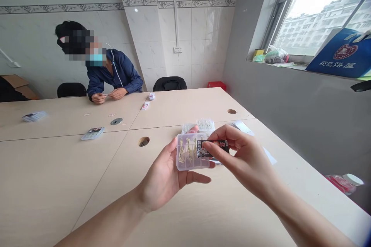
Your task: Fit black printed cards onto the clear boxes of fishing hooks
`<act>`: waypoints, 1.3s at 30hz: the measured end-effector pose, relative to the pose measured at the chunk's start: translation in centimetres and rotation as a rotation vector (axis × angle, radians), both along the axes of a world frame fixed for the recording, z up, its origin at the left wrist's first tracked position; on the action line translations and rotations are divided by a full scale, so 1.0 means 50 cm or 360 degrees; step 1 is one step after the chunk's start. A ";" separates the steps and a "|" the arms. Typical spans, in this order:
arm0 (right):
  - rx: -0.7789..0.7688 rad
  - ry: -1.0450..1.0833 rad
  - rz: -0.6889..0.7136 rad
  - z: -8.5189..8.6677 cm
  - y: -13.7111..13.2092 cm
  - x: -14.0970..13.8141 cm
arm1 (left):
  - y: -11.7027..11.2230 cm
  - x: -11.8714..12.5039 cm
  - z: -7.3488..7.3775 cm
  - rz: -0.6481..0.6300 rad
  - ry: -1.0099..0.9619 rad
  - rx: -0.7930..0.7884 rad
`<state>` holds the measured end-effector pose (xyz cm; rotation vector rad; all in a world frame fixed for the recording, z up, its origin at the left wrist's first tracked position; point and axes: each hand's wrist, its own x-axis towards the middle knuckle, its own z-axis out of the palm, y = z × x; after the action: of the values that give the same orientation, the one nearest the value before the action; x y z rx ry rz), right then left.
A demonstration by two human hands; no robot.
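Observation:
My left hand (166, 177) holds a clear plastic compartment box (180, 164) from below and the left side, thumb on its near left edge. Coils of yellowish line, looking like tied fishing rigs, lie in its compartments. Between thumb and fingers of my right hand (240, 144) is a small black printed card (216, 148) with white and red lettering. The card overlaps the right part of the box; whether it touches the lid I cannot tell. Just beyond, partly hidden by my hands, more clear boxes (205, 124) rest on the table.
The pale wooden table (162, 212) has cable holes (144, 141) and a metal disc (116, 121). A stack of boxes (92, 133) lies to the left. Opposite sits a person (113, 71), hands on the table. White sheets (243, 127) lie right; a jar (344, 183) stands beyond the right edge.

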<state>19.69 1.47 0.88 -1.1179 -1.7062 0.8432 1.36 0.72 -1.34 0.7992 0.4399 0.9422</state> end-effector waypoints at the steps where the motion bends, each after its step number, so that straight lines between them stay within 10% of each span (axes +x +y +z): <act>1: 0.0013 -0.0018 -0.0011 -0.001 0.000 -0.002 | 0.000 0.000 -0.002 -0.0006 -0.0005 0.0001; 39: 0.0166 -0.0207 -0.0073 -0.014 -0.014 -0.019 | -0.019 0.013 -0.008 0.0083 0.0130 -0.0020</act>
<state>18.73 0.79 0.16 -1.1575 -1.8029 0.6573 2.02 -0.25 -1.76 0.8201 0.5397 0.9564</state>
